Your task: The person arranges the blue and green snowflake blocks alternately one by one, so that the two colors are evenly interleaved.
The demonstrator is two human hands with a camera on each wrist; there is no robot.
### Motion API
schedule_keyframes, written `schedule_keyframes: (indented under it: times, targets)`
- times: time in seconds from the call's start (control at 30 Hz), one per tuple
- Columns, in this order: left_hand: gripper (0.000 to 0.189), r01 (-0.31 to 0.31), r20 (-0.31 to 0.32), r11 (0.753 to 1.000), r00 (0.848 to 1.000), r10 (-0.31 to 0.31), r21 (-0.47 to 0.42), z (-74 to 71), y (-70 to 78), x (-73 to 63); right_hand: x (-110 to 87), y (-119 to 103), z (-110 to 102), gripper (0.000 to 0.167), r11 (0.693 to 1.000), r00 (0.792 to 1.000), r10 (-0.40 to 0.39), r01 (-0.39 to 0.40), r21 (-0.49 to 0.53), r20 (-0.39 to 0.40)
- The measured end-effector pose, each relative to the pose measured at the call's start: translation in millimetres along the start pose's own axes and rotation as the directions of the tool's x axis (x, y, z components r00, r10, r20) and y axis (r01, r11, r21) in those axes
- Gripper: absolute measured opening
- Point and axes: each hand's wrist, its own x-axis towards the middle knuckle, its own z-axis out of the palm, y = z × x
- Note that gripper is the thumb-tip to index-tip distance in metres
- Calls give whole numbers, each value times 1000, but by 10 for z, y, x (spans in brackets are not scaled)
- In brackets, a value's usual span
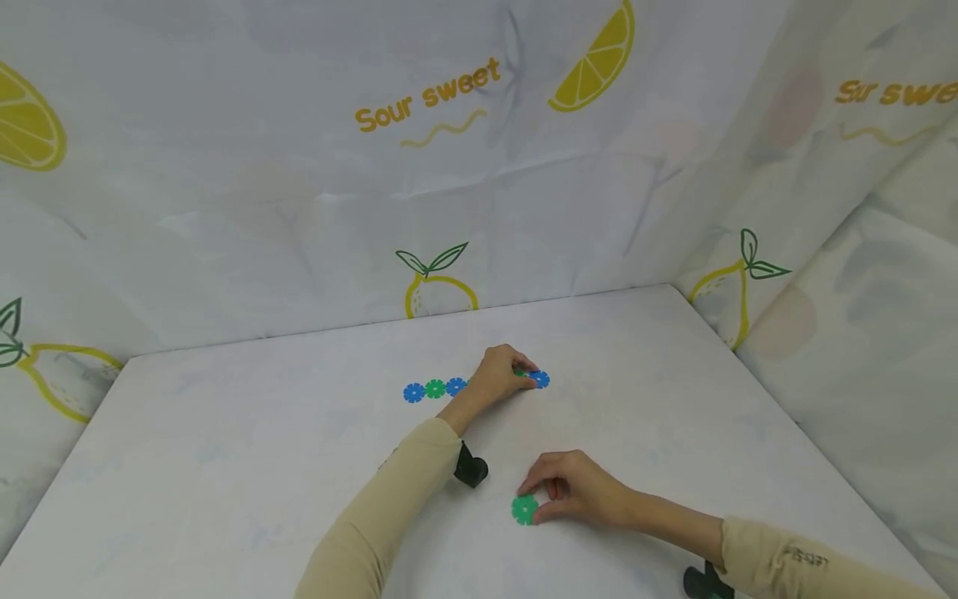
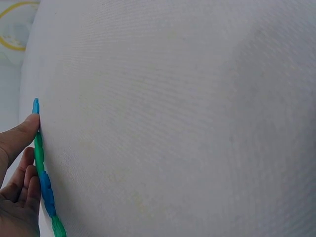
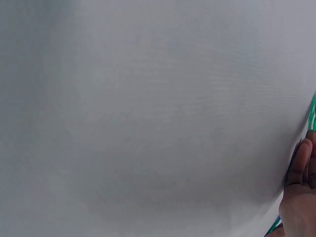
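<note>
A row of toothed plastic discs, blue and green by turns, lies across the table, its blue disc (image 1: 414, 393) at the left end. My left hand (image 1: 496, 374) covers the middle of the row and pinches it near the blue disc (image 1: 542, 379) at the right end. In the left wrist view the thumb lies against the row edge-on, next to a green disc (image 2: 39, 150) and a blue disc (image 2: 47, 192). Closer to me, my right hand (image 1: 587, 492) pinches a single green disc (image 1: 520, 507) between thumb and fingers, apart from the row.
The white table (image 1: 247, 466) ends at a white curtain (image 1: 299, 208) printed with lemons, which also hangs along the right side. Black wrist mounts show under the left forearm, such as this one (image 1: 471, 467), and beside the right cuff.
</note>
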Motion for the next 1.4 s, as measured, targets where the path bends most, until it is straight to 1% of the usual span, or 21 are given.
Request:
schedule_keyframes:
  times: [0.1, 0.2, 0.37, 0.43, 0.53, 0.63, 0.83, 0.97, 1.13, 1.27, 1.4]
  targets:
    - [21, -2, 0, 1000, 1000, 2, 9, -6, 9, 5, -26, 21, -28, 22, 1000, 1000, -11, 11, 20, -18]
    - [21, -8, -2, 1000, 1000, 8, 18, -10, 14, 11, -56, 47, -79, 22, 998, 1000, -2, 3, 63, -22]
    - [20, -38, -16, 999, 999, 39, 24, -15, 7, 33, -108, 102, -204, 24, 982, 998, 67, -65, 178, -2]
    - [20, -47, -20, 998, 999, 47, 30, -20, 6, 42, -124, 124, -260, 25, 977, 996, 89, -87, 193, 0]
    - [20, -53, -21, 998, 998, 53, 36, -30, 11, 49, -140, 163, -344, 25, 981, 996, 92, -88, 175, -12]
    - [21, -45, -17, 998, 999, 46, 33, -44, 20, 50, -148, 217, -428, 25, 985, 996, 86, -80, 150, -34]
    - [21, -24, 1, 999, 1000, 24, 34, -60, 29, 55, -170, 337, -623, 26, 989, 992, 100, -91, 115, -71]
    - [21, -2, 11, 999, 1000, 2, 34, -47, 21, 49, -194, 445, -781, 25, 992, 993, 99, -94, 80, -61]
    - [20, 1, 6, 1000, 1000, -1, 27, -30, 13, 13, -199, 587, -980, 24, 989, 990, 135, -133, 70, -35]
    - [20, -2, 4, 1000, 1000, 2, 19, -19, 11, 5, -170, 674, -1116, 24, 985, 984, 170, -168, 45, -46]
    - [20, -6, 3, 1000, 1000, 6, 18, -15, 16, 6, -134, 745, -1214, 24, 984, 982, 176, -175, 14, -63]
